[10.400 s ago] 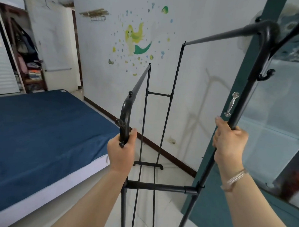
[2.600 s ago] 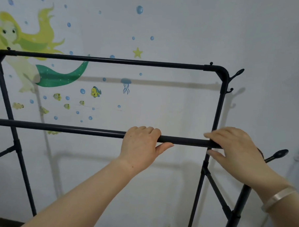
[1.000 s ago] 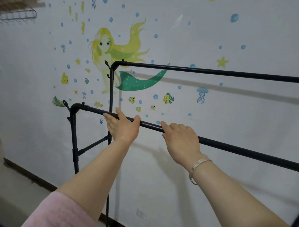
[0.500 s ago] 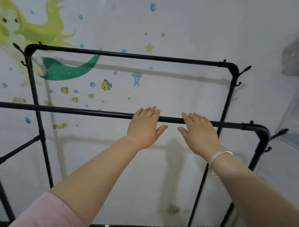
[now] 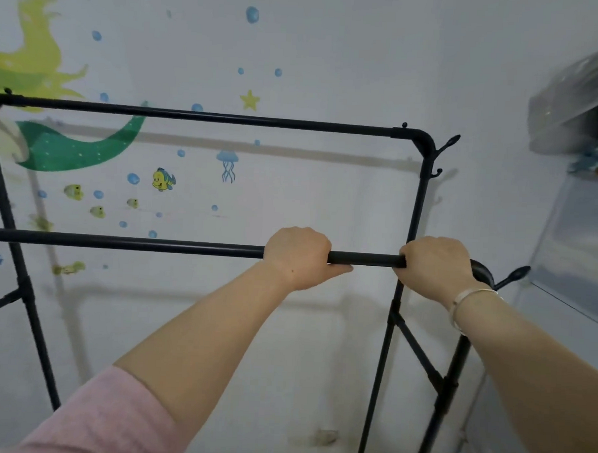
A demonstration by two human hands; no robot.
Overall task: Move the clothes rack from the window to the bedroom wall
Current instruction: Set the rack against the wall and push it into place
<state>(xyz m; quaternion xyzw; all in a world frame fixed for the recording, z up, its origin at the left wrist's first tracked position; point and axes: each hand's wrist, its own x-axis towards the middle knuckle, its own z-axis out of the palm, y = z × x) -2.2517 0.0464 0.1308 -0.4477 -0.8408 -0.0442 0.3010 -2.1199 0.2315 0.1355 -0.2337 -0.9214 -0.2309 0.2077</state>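
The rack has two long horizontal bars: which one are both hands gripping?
The nearer, lower bar, with the left hand and right hand around it; the upper bar is untouched.

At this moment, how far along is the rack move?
Mostly done: the clothes rack stands alongside the wall with the mermaid sticker. In hand: the left hand and right hand both grip its near rail. Left: any last nudge, then letting go.

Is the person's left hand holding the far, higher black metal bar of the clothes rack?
No, the left hand grips the near, lower black metal bar, beside the right hand.
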